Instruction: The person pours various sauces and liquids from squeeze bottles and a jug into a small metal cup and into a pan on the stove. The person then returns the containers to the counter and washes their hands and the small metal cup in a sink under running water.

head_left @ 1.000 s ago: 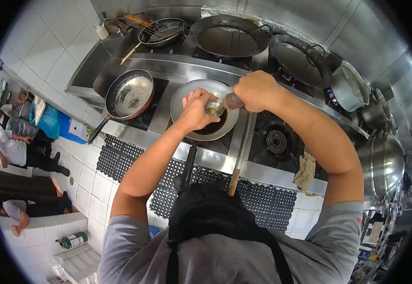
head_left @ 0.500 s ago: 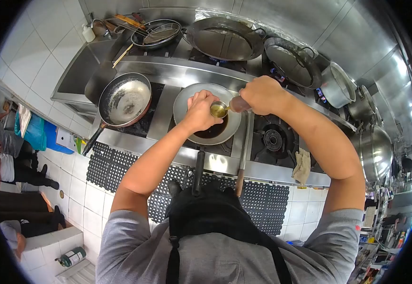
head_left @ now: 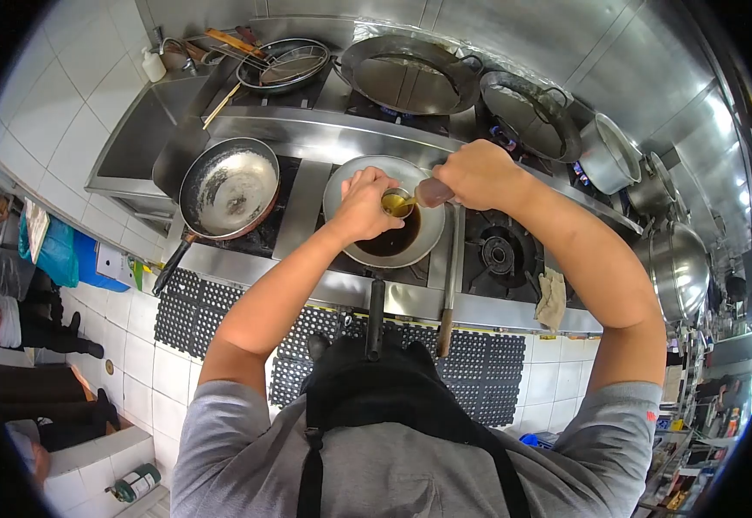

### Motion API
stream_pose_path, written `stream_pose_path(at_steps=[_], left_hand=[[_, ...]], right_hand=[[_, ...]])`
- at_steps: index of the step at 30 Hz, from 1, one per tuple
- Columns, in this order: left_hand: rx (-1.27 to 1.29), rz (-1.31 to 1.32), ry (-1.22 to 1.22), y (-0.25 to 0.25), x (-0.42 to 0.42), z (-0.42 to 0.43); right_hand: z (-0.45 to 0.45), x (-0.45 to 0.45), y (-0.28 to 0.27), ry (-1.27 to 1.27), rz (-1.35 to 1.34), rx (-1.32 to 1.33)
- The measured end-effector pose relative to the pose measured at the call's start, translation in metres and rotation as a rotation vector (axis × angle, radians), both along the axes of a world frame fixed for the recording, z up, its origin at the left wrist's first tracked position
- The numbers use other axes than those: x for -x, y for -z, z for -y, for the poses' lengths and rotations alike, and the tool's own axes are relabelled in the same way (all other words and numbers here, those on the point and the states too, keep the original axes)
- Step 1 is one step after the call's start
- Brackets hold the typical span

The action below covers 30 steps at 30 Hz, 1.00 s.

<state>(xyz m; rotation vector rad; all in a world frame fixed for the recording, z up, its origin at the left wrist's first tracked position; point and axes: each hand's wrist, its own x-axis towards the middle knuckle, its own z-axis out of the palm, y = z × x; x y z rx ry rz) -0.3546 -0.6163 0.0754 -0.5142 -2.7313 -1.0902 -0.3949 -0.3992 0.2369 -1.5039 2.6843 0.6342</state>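
Observation:
My left hand point(head_left: 360, 207) grips a small metal cup point(head_left: 396, 204) that has yellowish liquid in it. To its right, my right hand point(head_left: 479, 175) is closed around a translucent brownish bottle point(head_left: 433, 192), tipped with its nozzle toward the cup. Amber liquid shows at the nozzle and the cup's rim. Both hands are above a pale frying pan point(head_left: 428, 226) on the front of the stove. Dark brown liquid point(head_left: 390, 241) covers part of the pan's bottom, and its black handle point(head_left: 376, 319) points toward my body.
Left of the hands sits a second frying pan point(head_left: 236, 190). Large dark pans point(head_left: 367, 65) and a metal pot point(head_left: 607, 155) stand along the back burners. A long-handled tool point(head_left: 447, 324) lies right of the pan, and a beige cloth point(head_left: 551, 300) hangs over the stove's front edge.
A yellow stream from the bottle's nozzle into the cup shows more clearly now. Both hands keep their holds and nearly the same places; the view has shifted slightly.

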Motion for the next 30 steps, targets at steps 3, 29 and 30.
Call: stream_pose_path(at_steps=[3, 29, 30], left_hand=[[-0.002, -0.007, -0.005, 0.003, -0.001, 0.004], [-0.005, 0.013, -0.032, 0.018, -0.009, 0.012], [-0.005, 0.010, -0.033, 0.019, -0.010, 0.012]], right_hand=[[0.002, 0.001, -0.001, -0.025, -0.014, 0.004], [0.006, 0.004, -0.015, -0.030, -0.048, -0.078], [0.006, 0.003, -0.015, -0.030, -0.048, -0.078]])
